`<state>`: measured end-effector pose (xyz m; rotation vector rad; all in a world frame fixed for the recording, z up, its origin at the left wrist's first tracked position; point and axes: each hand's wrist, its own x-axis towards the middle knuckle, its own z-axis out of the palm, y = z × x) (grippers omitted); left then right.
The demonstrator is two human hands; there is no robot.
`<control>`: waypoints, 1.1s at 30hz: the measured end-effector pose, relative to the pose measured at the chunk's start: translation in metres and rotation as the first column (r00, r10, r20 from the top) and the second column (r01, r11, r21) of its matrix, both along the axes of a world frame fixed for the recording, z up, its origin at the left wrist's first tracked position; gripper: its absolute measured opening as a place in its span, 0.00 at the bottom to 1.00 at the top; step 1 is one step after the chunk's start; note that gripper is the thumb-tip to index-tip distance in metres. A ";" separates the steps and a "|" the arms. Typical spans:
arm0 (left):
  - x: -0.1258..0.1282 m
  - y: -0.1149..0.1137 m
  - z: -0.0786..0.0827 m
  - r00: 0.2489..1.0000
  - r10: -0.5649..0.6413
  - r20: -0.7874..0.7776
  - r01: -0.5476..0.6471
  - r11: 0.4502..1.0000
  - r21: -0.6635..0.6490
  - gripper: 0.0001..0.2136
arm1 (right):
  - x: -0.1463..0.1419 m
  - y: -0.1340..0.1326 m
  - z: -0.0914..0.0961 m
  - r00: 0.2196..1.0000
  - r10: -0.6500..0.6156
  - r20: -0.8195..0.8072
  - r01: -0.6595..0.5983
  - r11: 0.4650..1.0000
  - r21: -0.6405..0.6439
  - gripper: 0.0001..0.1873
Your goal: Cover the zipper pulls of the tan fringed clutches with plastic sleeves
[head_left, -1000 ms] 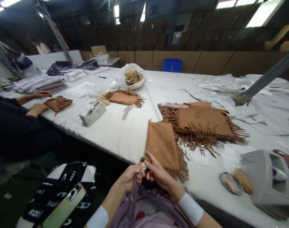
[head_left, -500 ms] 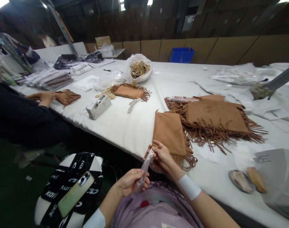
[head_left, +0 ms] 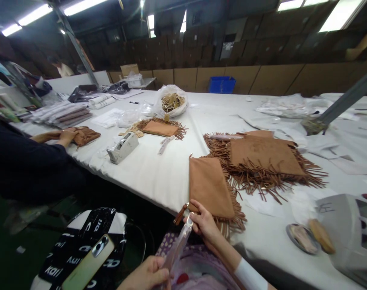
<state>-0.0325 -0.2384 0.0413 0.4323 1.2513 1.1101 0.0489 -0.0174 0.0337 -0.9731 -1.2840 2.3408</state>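
A narrow strap in clear plastic wrap (head_left: 178, 245) stretches between my two hands. My left hand (head_left: 150, 274), at the bottom edge of the view, is closed on its lower length. At the upper end, my right hand (head_left: 204, 220) pinches the strap beside a shiny metal clasp. Just beyond these fingers lies a flat tan fringed pouch (head_left: 210, 183), its corner at the table edge. A small brown tassel (head_left: 180, 214) hangs from that corner, close to the clasp. Whether the clasp is hooked to the pouch I cannot tell.
Stacked fringed pouches (head_left: 266, 157) lie to the right, with a grey machine (head_left: 340, 225) nearer. A tape dispenser (head_left: 123, 148) and another fringed pouch (head_left: 159, 128) are further left. A co-worker's hands (head_left: 65, 135) touch a brown item. A phone (head_left: 88, 262) rests on a stool.
My left hand has moved down and left, drawing the wrapped strap out longer. My right hand stays by the pouch corner. The view has tilted up slightly.
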 end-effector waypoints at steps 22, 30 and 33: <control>-0.009 0.101 -0.041 0.595 0.802 -0.038 -0.803 0.596 -0.005 0.15 | 0.047 -0.004 0.001 0.918 -0.126 0.375 -0.296 0.412 0.862 0.23; 0.003 0.108 0.013 0.621 0.522 -0.585 -0.382 0.853 0.355 0.14 | 0.013 -0.004 0.013 0.968 0.114 0.224 -0.240 0.150 0.959 0.14; -0.005 0.117 0.019 0.599 0.495 -0.630 -0.251 0.863 0.439 0.21 | 0.016 0.002 0.018 0.991 0.085 0.104 -0.129 0.403 0.906 0.13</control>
